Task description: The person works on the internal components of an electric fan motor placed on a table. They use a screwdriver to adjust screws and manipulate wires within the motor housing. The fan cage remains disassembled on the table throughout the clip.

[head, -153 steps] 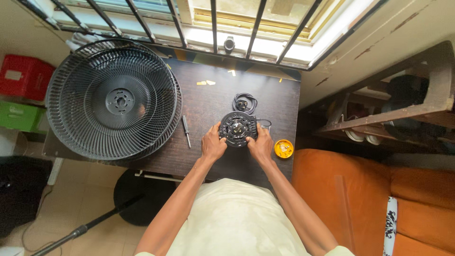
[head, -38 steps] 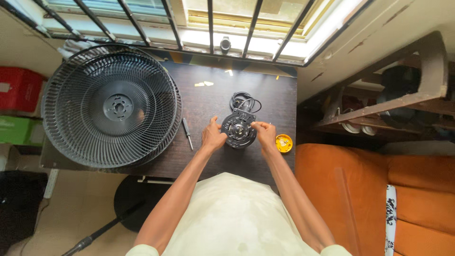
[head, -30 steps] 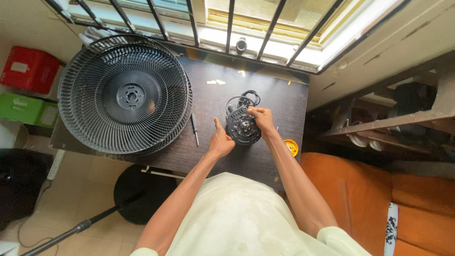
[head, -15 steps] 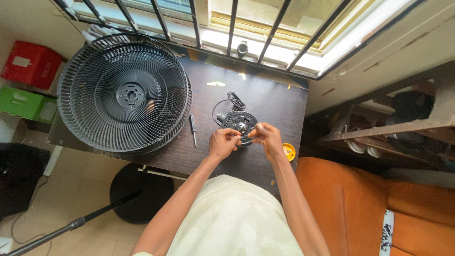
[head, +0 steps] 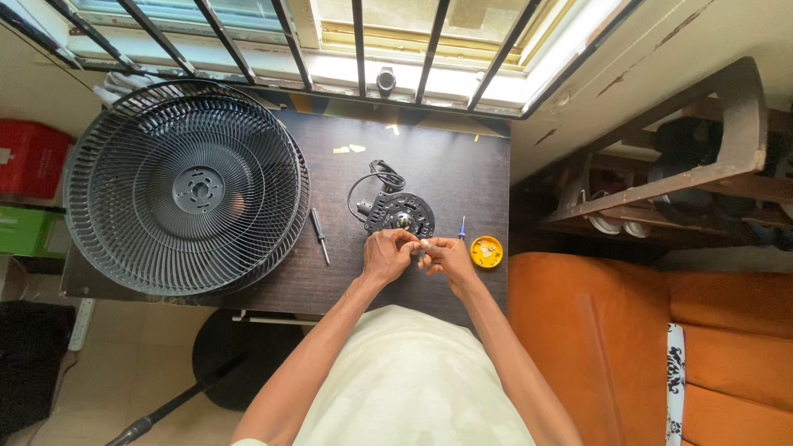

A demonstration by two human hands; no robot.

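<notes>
**Two hands pinching something tiny beside the fan motor**

While the person is leaning over the dark table (head: 462,173), both hands are meeting just in front of the round black fan motor (head: 400,215). The left hand (head: 387,254) and the right hand (head: 448,258) are close together, fingertips touching. The fingers are curled in tight, as if they are pinching a very small piece between them. The piece is too small to see, so I cannot tell what it is. The motor is sitting on the table just past the fingers, with its black cord (head: 378,175) looping away on the far side.

A tiny piece like that could be slipping out and rolling off the near edge of the table, because the hands are working right by that edge. It could also be falling down onto the orange couch (head: 628,330) on the right and getting lost.

Just right of the right hand, a little yellow dish (head: 486,251) is sitting, with a thin blue tool (head: 462,228) beside it. Left of the motor, a small screwdriver (head: 320,235) is lying flat. Farther left, the big black fan grille (head: 186,186) is taking up much of the table. At the far side, window bars (head: 355,41) are crossing the bright window.
</notes>
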